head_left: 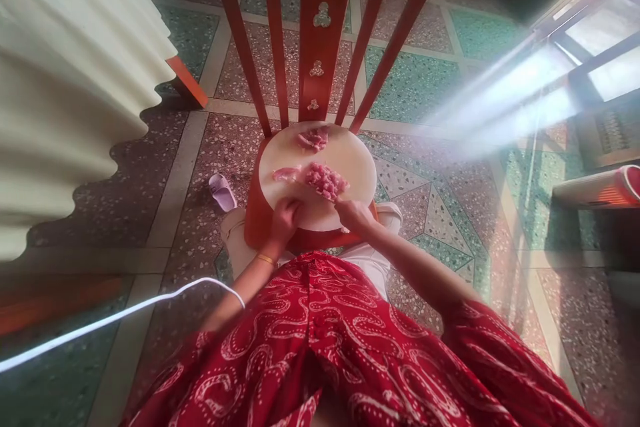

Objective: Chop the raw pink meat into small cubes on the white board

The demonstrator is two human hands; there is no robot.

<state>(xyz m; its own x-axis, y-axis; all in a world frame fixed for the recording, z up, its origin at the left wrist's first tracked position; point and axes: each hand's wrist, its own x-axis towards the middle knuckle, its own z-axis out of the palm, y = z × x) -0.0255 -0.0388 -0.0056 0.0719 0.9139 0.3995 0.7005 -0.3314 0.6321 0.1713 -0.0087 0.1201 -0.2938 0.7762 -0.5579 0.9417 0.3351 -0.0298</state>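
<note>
A round pale cutting board (270,177) lies on the seat of a red wooden chair (254,230). Near its middle is a heap of diced raw meat (326,180), with a strip of raw meat (287,174) to the left. Another piece of raw meat (314,139) sits toward the back. My right hand (354,215) is closed at the near right side of the heap; what it grips is hidden. At the board's near left edge my left hand (286,219) has its fingers curled, and I cannot see whether anything is in them.
The chair's slatted back (325,47) rises beyond the board. A white cable (150,301) crosses at lower left. A lilac slipper (223,192) lies on the terrazzo floor. Pale cloth (75,100) hangs at left, and a white cylindrical object (595,188) is at right.
</note>
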